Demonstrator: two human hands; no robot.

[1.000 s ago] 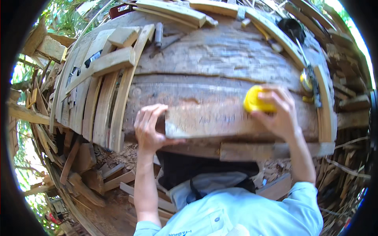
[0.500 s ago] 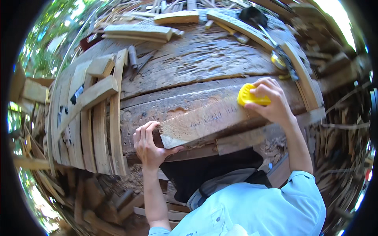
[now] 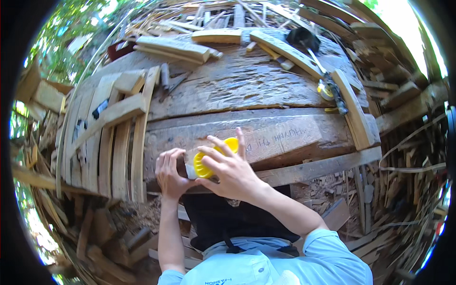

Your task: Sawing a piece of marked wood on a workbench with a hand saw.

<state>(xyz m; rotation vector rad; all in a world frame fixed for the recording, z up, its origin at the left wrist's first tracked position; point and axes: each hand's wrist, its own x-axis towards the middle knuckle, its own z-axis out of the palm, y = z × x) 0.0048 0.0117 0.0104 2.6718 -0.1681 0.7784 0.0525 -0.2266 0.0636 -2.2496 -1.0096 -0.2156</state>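
Note:
A short wooden board (image 3: 280, 141) with handwriting on its upper face lies across the near side of the worn workbench (image 3: 204, 90). At its left end my left hand (image 3: 170, 175) grips the board, thumb at the near edge and fingers at the far edge. My right hand (image 3: 233, 176) holds a yellow plastic brush (image 3: 203, 166) with a ribbed, waisted back against the board, close to my left hand. Two of its fingers stretch over the back. The brush's underside is hidden.
A slatted wooden frame (image 3: 121, 147) lies at the left of the bench. Loose wood pieces (image 3: 217, 36) sit along the far edge. At the right are a yellow tape measure (image 3: 326, 91), a dark tool (image 3: 338, 97) and a timber strip (image 3: 352, 111). Scrap wood surrounds the bench.
My right hand has carried the brush leftward along the board, from its right end to near its left end. My left hand stays at the left end.

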